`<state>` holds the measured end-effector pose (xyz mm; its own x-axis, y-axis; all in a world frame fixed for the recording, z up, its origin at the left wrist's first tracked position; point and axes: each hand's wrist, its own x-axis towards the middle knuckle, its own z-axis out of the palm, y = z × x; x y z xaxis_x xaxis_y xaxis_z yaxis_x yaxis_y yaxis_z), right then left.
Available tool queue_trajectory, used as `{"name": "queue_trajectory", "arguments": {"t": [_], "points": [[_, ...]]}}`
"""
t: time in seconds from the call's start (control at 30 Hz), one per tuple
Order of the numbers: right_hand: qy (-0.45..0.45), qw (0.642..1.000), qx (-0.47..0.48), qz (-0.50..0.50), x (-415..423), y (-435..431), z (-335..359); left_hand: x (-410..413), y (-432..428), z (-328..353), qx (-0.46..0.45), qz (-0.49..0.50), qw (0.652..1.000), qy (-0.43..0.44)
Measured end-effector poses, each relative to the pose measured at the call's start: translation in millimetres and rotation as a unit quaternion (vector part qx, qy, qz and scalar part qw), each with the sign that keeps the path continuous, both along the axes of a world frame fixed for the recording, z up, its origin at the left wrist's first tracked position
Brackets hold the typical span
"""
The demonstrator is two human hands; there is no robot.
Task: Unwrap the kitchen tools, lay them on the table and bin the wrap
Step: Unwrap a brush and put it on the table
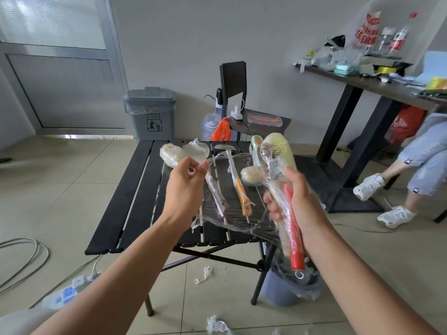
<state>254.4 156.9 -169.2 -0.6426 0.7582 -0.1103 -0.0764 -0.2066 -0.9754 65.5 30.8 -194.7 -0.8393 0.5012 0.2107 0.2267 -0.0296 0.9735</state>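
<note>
Head view, 1 camera: right hand clamped round red-handled tool mid-shaft, over right edge of table. Tool stood near upright, red handle down toward person, wrapped head up and away. Left hand pinched loose wrap, film stretched sideways from tool to pinch. Judgement: peel should run leftward, across long axis; left hand nearer free edge. Bin sat below right hand.
</note>
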Motion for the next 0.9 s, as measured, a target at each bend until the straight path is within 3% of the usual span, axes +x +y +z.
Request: {"name": "queue_trajectory", "arguments": {"t": [0.1,0.3,0.73,0.9], "points": [[-0.01,1.0,-0.028,0.012,2.5,1.3,-4.5,2.7,-1.1,-6.9,0.009,-0.059,0.995,-0.075],[-0.055,0.998,0.029,0.002,6.3,3.1,-12.3,1.1,-10.6,6.4,0.036,-0.159,0.969,-0.185],[-0.064,0.995,0.057,-0.053,9.7,9.6,1.5,-33.9,-39.4,26.8,-0.023,-0.024,0.999,-0.019],[-0.072,0.99,0.084,-0.084,14.1,12.9,6.5,-49.0,-44.2,28.7,-0.011,-0.029,0.999,-0.029]]}}
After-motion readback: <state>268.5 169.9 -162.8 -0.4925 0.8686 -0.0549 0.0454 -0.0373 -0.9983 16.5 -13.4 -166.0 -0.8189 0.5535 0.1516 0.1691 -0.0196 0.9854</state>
